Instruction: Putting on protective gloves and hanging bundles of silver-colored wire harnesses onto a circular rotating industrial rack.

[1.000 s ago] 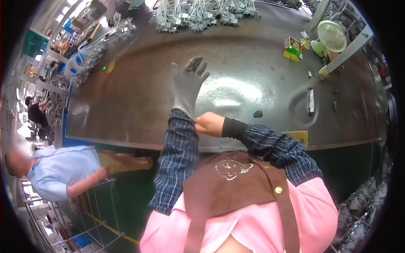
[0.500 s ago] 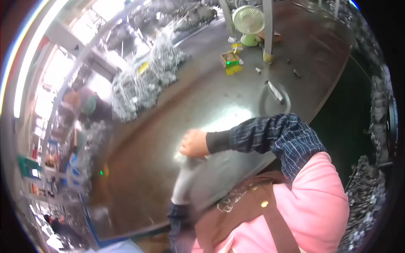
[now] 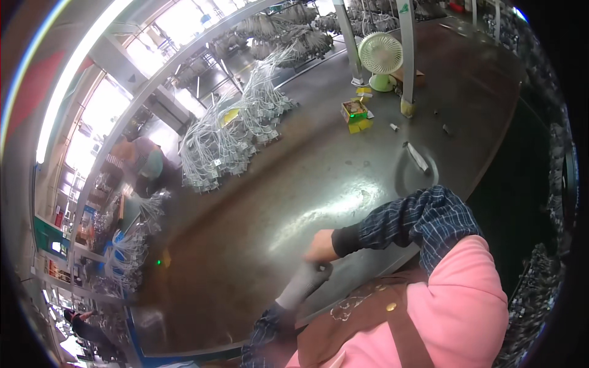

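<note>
Centrally, low in frame, our bare right hand (image 3: 320,246) pinches the grey glove (image 3: 304,283) on our left hand (image 3: 307,279), fingers closed, beside the table (image 3: 294,184) edge; one fan (image 3: 380,55) upper right.

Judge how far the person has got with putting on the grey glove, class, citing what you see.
Done: the grey glove already covers the left hand down to the wrist. In hand: the bare right hand pinches the glove at its fingers end, apparently seating it. Left: the right hand has no glove, and the white cable bundles on the workbench lie untouched.
</note>
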The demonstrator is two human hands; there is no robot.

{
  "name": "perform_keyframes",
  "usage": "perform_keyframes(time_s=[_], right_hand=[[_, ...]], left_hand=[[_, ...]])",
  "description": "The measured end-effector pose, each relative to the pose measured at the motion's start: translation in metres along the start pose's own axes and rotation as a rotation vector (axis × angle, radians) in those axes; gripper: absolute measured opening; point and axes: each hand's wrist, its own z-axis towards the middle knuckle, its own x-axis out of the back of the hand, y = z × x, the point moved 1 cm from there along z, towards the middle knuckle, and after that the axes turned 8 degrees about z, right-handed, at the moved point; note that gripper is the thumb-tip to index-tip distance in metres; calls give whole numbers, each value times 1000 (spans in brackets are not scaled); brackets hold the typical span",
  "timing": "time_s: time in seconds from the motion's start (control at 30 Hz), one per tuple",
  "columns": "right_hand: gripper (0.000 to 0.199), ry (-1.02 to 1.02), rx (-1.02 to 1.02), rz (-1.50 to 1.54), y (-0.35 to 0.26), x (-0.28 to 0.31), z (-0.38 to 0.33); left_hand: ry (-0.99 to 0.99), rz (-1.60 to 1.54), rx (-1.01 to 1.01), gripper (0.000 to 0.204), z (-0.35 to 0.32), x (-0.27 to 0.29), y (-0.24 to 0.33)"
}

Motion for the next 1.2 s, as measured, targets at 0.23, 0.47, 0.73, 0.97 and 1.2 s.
perform_keyframes(time_s=[0.23,0.47,0.73,0.97,1.2], right_hand=[[9,-51,182,-131,-25,9,-11],[55,574,-218,222,-8,39,-43],[38,41,-182,1293,-45,-27,-8],[27,303,-184,1085,-112,-59,-19],[26,120,131,713,-120,-86,23]], left_hand=[[-392,-692,106,31,-13,-18,-8],[405,-848,-261,45,-25,6,23],[450,-1602,-856,57,-39,20,24],[615,-1681,-1044,52,-61,29,10],[1143,-1685,-961,44,-113,15,-34]])
